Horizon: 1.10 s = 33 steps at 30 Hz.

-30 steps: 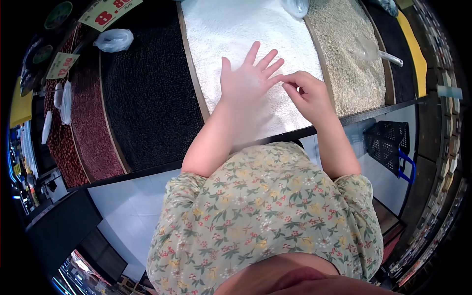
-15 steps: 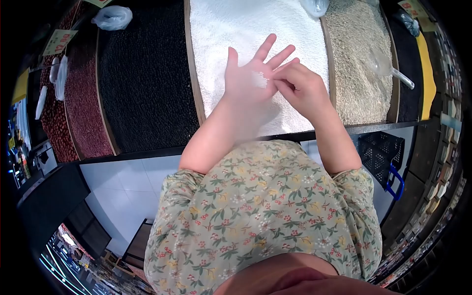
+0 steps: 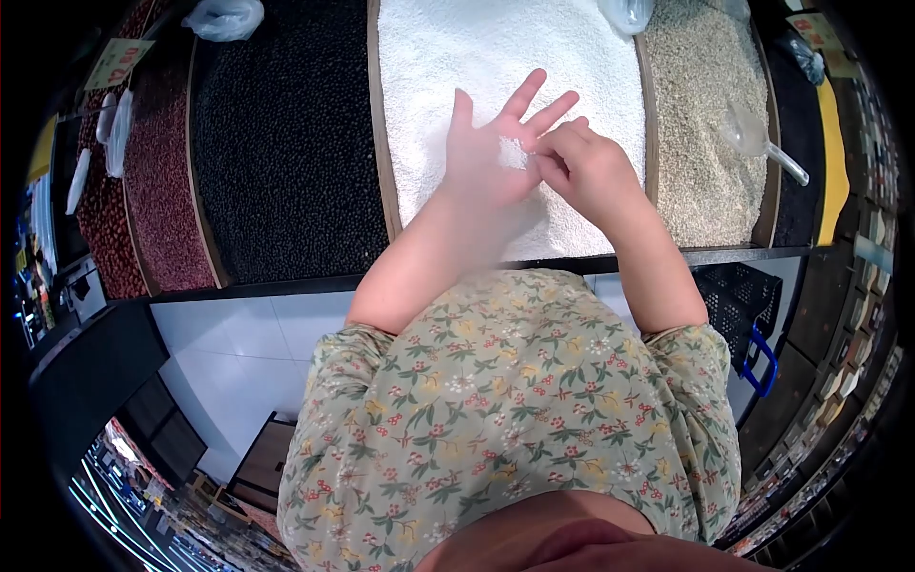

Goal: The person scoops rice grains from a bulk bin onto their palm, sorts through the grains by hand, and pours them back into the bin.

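My left hand is held palm up above a bin of white rice, its fingers spread. A small patch of white grains lies on that palm. Over the palm's right side, my right hand is closed in a pinch, its fingertips at the edge of the grains. What sits between those fingertips is too small to make out. A blurred haze covers part of my left palm and wrist.
Left of the rice are bins of black beans and reddish grains. To the right, a bin of beige grain holds a clear scoop. Wooden dividers separate the bins. A black basket with a blue handle stands below.
The view has shifted slightly, so bins and hands appear a little farther right. My right fingertips still pinch at the left palm, and the patch of grains shows slightly wider.
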Available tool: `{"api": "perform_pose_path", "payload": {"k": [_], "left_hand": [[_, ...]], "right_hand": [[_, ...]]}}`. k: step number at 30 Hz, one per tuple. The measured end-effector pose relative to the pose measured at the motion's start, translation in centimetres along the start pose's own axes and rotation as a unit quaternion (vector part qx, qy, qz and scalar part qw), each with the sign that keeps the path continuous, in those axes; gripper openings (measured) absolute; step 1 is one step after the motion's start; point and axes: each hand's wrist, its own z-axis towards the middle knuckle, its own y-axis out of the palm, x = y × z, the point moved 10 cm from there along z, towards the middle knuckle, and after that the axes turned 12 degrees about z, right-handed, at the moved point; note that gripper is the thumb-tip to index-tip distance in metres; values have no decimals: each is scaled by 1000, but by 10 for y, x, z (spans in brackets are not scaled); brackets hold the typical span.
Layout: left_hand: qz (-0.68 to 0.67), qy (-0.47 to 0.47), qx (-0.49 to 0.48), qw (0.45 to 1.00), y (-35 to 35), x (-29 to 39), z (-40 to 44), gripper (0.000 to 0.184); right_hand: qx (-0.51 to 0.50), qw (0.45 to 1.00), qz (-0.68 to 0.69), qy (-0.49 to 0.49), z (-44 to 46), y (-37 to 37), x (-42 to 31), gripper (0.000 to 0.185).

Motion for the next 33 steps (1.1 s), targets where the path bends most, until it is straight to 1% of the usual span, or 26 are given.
{"api": "perform_pose_path", "payload": {"k": [1,2,3,4,5,6,7,8,9,10,13,14,15,16,18,19,20,21,22,23,25,26,28,30,31,33], "left_hand": [[0,1,0,1000,-3,2,0,89],[-35,-4,-3,999,-8,3,0,89],[-69,-10,-7,998,-12,2,0,88],[-69,-10,-7,998,-16,1,-3,88],[-123,-26,-24,992,-15,-1,-5,88],[-176,-41,-40,983,-12,-4,-7,87],[-176,-41,-40,983,-12,-5,-9,87],[-88,-36,8,995,-17,-7,-10,86],[0,-31,55,998,-24,-6,-13,85],[0,-33,55,998,-26,-7,-13,85],[0,-21,36,999,-28,-3,-12,84],[-11,-43,28,999,-27,-7,-11,84],[-21,-64,20,998,-26,-11,-12,83],[-22,-63,20,998,-25,-11,-12,83],[-18,-27,44,998,-25,-3,-12,83],[-19,-27,44,998,-26,-3,-13,83],[-59,-42,14,997,-22,-5,-14,83],[-98,-56,-17,993,-16,-7,-15,83],[-99,-55,-15,993,-16,-7,-15,83],[-89,-44,-8,995,-16,-3,-14,83],[-81,-34,-1,996,-16,0,-13,84],[-83,-36,-3,996,-16,1,-13,84],[-86,-39,-3,995,-12,2,-12,84],[-5,-14,54,998,-16,8,-11,84],[-5,-14,54,998,-20,8,-11,84],[-125,-21,-16,992,-14,9,-9,84]], "right_hand": [[4,1000,12,25,-1,0,6,13],[4,1000,11,24,-1,1,7,13],[23,998,39,40,-1,-1,11,11],[41,995,67,56,-2,-4,14,10],[42,995,67,56,-2,-5,14,10],[57,991,101,68,-3,-10,18,11],[73,985,135,80,-4,-13,21,14],[73,985,135,80,-5,-13,22,14],[74,978,161,107,-8,-12,28,13],[74,970,186,134,-11,-10,34,12],[83,966,196,147,-15,-7,42,11],[82,966,196,148,-15,-7,40,11],[81,957,223,167,-14,-6,38,9],[79,947,250,185,-15,-5,39,8],[80,945,254,189,-19,-1,46,7],[80,943,258,192,-20,1,49,6],[80,944,258,192,-18,0,46,6],[78,918,327,211,-17,1,42,6],[76,886,395,229,-18,5,42,8],[75,886,395,229,-19,7,46,8],[56,920,346,177,-18,8,49,11],[55,920,346,177,-16,7,47,11],[59,892,414,173,-14,8,41,13],[63,902,395,164,-13,8,45,13],[68,912,376,153,-13,6,46,13],[67,908,380,164,-13,8,46,12]]}}
